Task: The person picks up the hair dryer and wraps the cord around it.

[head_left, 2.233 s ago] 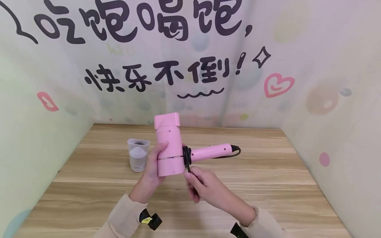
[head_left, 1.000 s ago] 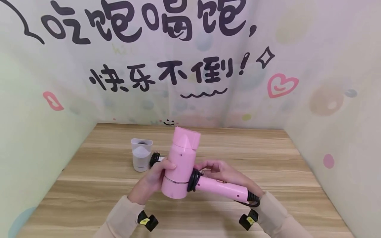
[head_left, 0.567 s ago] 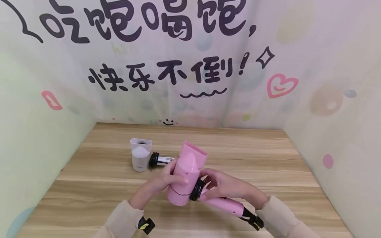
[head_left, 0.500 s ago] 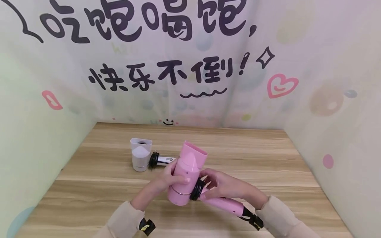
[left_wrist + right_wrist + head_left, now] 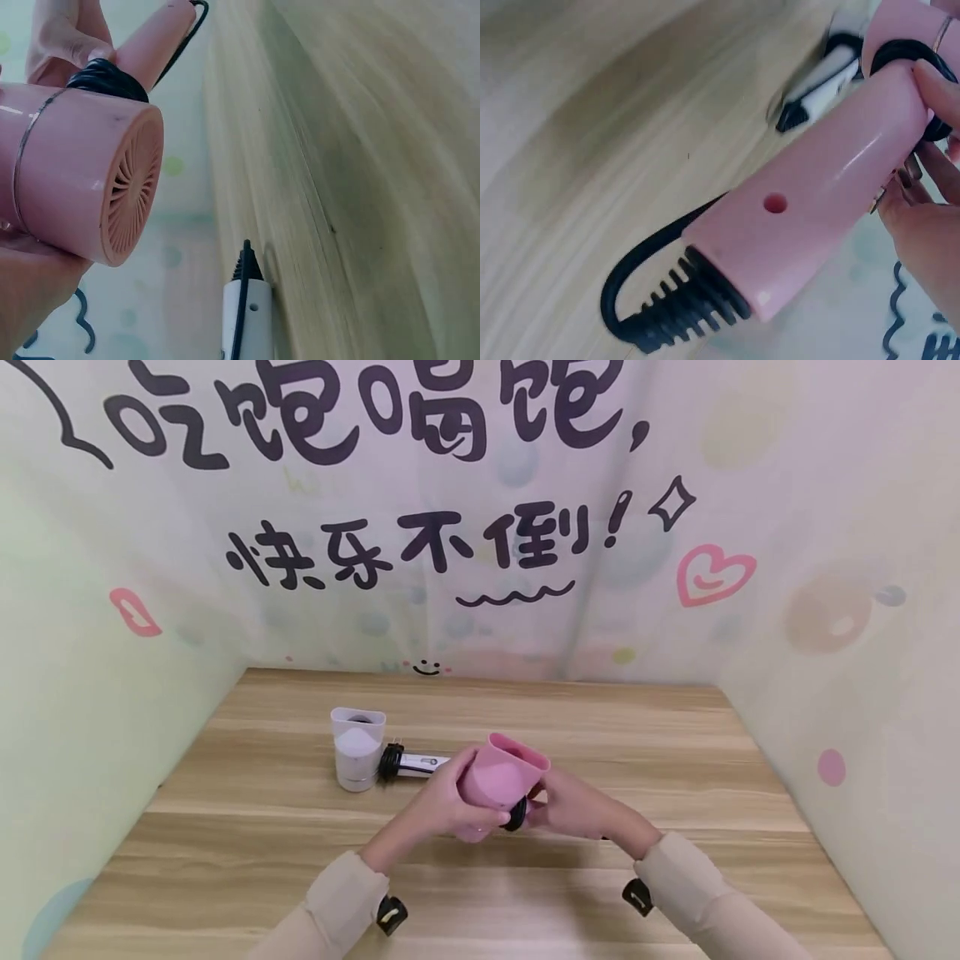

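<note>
A pink hair dryer [image 5: 497,781] is held above the table, its flat nozzle tilted up toward the head camera. My left hand [image 5: 444,797] grips its barrel. In the left wrist view the round vented rear of the pink hair dryer [image 5: 75,161] faces the table. Black cord [image 5: 904,51] is coiled round the top of the handle [image 5: 817,187]. There my right hand [image 5: 573,806] pinches, thumb against the coil and fingers on the far side. Metal prongs [image 5: 877,199] show by those fingers. From the head view, most of the handle is hidden.
A white hair dryer [image 5: 358,760] lies on the wooden table [image 5: 262,860] left of my hands, nozzle up in view. Its cord [image 5: 390,762] is wound near the handle, which runs behind my left hand. A printed curtain [image 5: 480,627] closes off the back.
The right hand has gone from holding the cord's end below the pink hair dryer to pinching at the coil. The nozzle has tipped toward the head camera and right; the white hair dryer's handle is uncovered.
</note>
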Demonstrator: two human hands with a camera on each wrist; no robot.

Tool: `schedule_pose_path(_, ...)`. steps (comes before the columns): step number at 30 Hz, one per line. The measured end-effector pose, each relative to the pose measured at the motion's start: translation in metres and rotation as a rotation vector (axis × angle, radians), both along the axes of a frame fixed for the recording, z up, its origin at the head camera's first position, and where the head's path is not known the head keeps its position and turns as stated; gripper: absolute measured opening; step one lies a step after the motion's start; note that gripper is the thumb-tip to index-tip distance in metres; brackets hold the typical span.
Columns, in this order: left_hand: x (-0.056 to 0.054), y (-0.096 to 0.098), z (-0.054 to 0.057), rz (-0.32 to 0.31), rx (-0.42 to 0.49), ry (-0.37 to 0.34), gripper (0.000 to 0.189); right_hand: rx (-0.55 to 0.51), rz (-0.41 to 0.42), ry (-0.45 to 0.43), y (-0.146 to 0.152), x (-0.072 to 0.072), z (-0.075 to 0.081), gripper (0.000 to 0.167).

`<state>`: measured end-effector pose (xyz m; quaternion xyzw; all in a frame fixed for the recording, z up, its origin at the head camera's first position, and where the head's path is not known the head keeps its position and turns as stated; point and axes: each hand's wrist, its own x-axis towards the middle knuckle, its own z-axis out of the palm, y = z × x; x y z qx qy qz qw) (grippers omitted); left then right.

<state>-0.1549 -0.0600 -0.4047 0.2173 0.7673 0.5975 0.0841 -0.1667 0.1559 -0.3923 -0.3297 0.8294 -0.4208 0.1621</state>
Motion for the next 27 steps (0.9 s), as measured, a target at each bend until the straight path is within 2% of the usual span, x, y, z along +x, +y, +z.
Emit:
schedule_pose_path(5,-0.02,0.011,-0.005,0.047,-0.006,-0.039,0.071,0.076,-0.075,0.09,0.015,-0.026,-0.004,0.055)
schedule_pose_path(8,-0.034,0.019,-0.008,0.09,-0.016,-0.063,0.074,0.082,-0.105,0.129,0.023,-0.042,-0.009,0.046)
schedule_pose_path(10,-0.045,0.025,-0.015,0.11,-0.025,-0.064,0.076,0.091,-0.123,0.155,0.027,-0.052,-0.012,0.048)
schedule_pose_path(14,-0.06,0.035,-0.017,0.131,-0.064,-0.059,0.078,0.116,-0.177,0.168,0.035,-0.065,-0.019,0.053)
schedule_pose_path(20,-0.075,0.047,-0.02,0.148,-0.175,-0.004,0.079,0.145,-0.226,0.172,0.045,-0.077,-0.031,0.053)
schedule_pose_path(27,-0.09,0.052,-0.027,0.146,-0.133,-0.011,0.081,0.126,-0.312,0.157,0.039,-0.088,-0.049,0.052)
